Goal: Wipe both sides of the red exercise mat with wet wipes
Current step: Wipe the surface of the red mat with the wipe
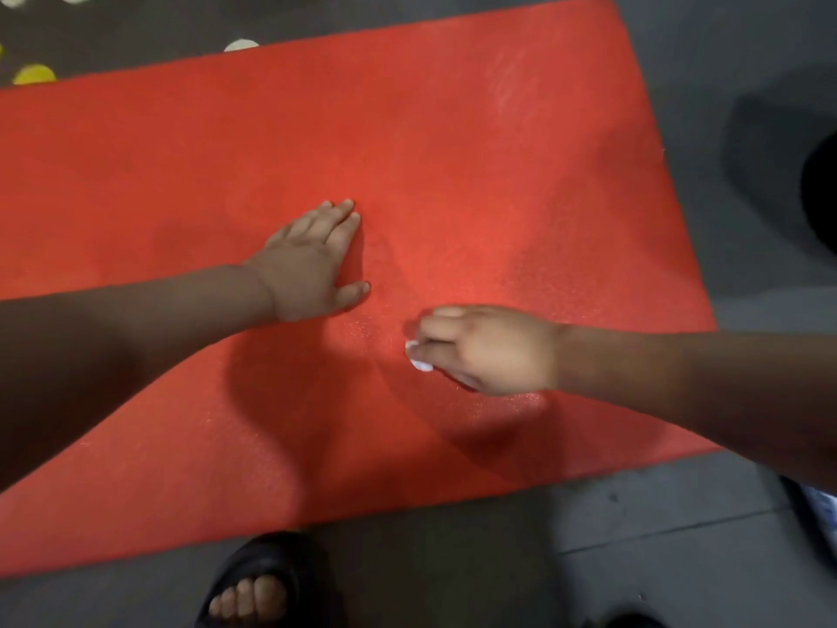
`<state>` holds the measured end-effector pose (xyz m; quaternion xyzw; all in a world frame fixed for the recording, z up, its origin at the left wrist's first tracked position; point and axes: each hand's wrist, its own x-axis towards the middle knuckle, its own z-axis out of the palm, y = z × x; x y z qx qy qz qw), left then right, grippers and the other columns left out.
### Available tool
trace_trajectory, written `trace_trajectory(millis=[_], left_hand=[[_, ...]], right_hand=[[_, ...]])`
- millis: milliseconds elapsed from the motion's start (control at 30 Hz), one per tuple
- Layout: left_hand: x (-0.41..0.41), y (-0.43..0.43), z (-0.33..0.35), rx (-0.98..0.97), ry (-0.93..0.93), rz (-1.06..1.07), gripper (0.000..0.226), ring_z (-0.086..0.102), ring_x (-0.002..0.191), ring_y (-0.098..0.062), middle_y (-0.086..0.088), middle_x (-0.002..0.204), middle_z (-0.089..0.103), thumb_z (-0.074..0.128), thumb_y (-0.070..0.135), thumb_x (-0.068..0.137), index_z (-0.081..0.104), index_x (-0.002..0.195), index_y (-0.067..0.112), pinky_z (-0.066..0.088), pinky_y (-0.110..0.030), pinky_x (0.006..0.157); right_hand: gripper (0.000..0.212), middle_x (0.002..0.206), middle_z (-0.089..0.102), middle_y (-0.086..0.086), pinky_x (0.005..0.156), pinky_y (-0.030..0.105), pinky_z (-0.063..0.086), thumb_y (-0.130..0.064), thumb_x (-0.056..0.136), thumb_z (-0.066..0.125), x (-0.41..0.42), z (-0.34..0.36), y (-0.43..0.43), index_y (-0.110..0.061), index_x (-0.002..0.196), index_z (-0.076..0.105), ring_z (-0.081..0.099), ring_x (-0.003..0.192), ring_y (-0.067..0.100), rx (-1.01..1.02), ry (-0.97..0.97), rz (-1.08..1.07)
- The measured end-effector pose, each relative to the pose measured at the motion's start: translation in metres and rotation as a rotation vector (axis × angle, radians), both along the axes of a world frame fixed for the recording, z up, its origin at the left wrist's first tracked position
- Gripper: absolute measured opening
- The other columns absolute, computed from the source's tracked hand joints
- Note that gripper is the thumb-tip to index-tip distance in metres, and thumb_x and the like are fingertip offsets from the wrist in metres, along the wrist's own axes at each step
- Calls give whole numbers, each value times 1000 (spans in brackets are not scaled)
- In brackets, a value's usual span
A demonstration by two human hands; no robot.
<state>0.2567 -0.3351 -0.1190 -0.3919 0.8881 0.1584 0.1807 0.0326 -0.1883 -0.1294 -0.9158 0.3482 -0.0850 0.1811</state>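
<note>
The red exercise mat (453, 151) lies flat on the grey floor and fills most of the head view. My left hand (312, 260) rests palm down on the mat near its middle, fingers straight and together. To the right of it and nearer to me, my right hand (484, 351) presses a small white wet wipe (419, 360) against the mat, fingers curled over it. Only a bit of the wipe shows at the fingertips. A shiny damp patch surrounds the right hand.
My foot in a black sandal (262, 582) stands on the floor just off the mat's near edge. A dark rug with yellow and white dots (34, 74) lies beyond the far left edge. A dark object (820, 192) sits at the right border.
</note>
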Motion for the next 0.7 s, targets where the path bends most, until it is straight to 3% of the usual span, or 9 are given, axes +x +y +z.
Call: trace_trajectory(millis=[100,300,400,600,700], left_hand=[[-4,3,6,-31,-5,15,94,15,153,-29,-5,168,15,62,60,89,19,161,15,24,-53,121],[-14,20,15,-14,44,-149,76,28,144,-33,-5,159,28,65,36,87,32,155,37,39,-57,109],[-17,26,15,20,-5,-204,79,27,144,-34,-7,160,26,64,35,84,30,155,39,41,-58,109],[-20,30,15,4,-20,-190,82,30,141,-35,-7,161,25,67,34,83,30,155,38,40,-54,110],[-21,33,14,-16,-28,-182,81,29,142,-35,-7,161,25,66,34,83,30,155,37,39,-54,109]], right_hand=[[19,107,59,8,75,38,54,-19,99,59,-16,3,-10,-10,114,65,57,93,28,-68,66,42],[29,100,55,18,77,47,53,-14,93,44,-65,-4,-60,-7,112,65,58,87,39,-122,100,-528],[23,103,56,14,78,44,52,-14,95,50,-46,-3,-27,-9,113,63,59,88,37,-77,108,-421],[23,102,59,8,73,41,52,-17,102,46,-29,11,46,-9,114,64,55,90,28,-49,93,71],[22,106,60,12,75,44,54,-20,100,49,-56,2,15,-12,113,65,59,91,32,-144,140,-68]])
